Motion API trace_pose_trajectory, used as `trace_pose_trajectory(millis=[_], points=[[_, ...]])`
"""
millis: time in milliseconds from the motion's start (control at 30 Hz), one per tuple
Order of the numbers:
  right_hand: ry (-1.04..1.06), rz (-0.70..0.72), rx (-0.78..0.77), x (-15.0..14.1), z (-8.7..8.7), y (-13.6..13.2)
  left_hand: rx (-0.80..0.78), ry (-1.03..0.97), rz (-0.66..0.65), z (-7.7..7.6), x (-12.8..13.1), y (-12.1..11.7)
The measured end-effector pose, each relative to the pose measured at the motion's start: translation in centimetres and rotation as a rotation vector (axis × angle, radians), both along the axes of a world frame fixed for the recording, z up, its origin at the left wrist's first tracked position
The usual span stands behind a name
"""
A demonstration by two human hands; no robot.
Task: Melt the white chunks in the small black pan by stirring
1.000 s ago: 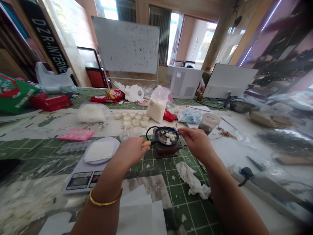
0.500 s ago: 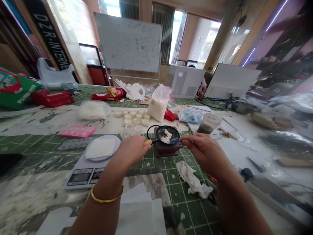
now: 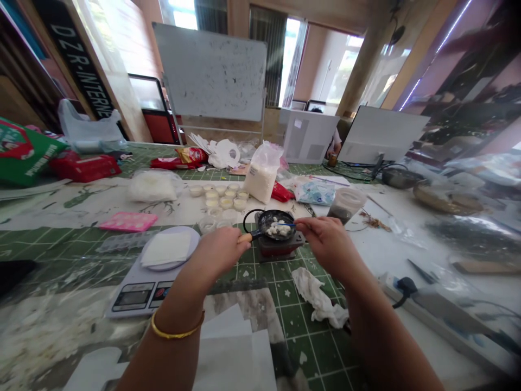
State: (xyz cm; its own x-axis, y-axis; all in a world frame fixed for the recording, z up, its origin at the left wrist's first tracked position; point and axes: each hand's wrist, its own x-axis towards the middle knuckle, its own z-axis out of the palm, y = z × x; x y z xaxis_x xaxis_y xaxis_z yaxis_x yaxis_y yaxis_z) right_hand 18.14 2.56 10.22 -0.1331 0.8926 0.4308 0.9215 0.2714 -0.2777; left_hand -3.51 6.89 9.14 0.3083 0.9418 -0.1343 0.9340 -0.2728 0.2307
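My left hand [image 3: 222, 248] is closed around the wooden handle [image 3: 245, 238] of a small black pan [image 3: 264, 221]. The pan sits on a small dark red burner [image 3: 279, 250]. White lumps, like wax [image 3: 278, 229], lie in the pan. Pinched in my right hand [image 3: 325, 239] is a thin blue stick [image 3: 288, 224], whose tip reaches into the lumps. Just behind the pan are several small cups with pale yellow filling [image 3: 226, 202] and a clear bag of white pellets [image 3: 260, 182]. Beyond my right hand stands a plastic cup with dark contents [image 3: 345, 205].
A kitchen scale [image 3: 134, 296] bearing white sheets stands left of the burner, beside a pink mould [image 3: 128, 221]. Crumpled tissue [image 3: 319, 298] lies in front. At right are a power strip [image 3: 431, 320] and a black plug [image 3: 406, 286]. Monitors [image 3: 382, 136] stand behind.
My right hand has moved slightly left and forward with the blue stick. The white lumps are now spread wider across the pan. My left hand stays on the handle.
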Motion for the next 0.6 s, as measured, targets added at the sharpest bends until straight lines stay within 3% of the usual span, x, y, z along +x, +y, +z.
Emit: trace_pose_trajectory(millis=[67, 200, 367, 533, 600], points=[[-0.018, -0.030, 0.014, 0.3, 0.1, 0.0, 0.000, 0.006, 0.003, 0.0, 0.0, -0.1], [-0.020, 0.049, -0.021, 0.3, 0.1, 0.2, 0.011, -0.016, 0.016, 0.1, -0.1, -0.2], [-0.068, -0.104, 0.020, 1.3, 0.6, -0.1, 0.006, -0.044, 0.017, 0.4, -0.3, -0.3], [-0.054, 0.036, 0.001, 1.1, 0.9, -0.8, 0.031, -0.049, 0.002, 0.5, -0.4, -0.4], [-0.021, 0.017, 0.011, 0.7, 0.5, -0.3, 0.027, -0.049, 0.001, 0.6, -0.4, -0.5]])
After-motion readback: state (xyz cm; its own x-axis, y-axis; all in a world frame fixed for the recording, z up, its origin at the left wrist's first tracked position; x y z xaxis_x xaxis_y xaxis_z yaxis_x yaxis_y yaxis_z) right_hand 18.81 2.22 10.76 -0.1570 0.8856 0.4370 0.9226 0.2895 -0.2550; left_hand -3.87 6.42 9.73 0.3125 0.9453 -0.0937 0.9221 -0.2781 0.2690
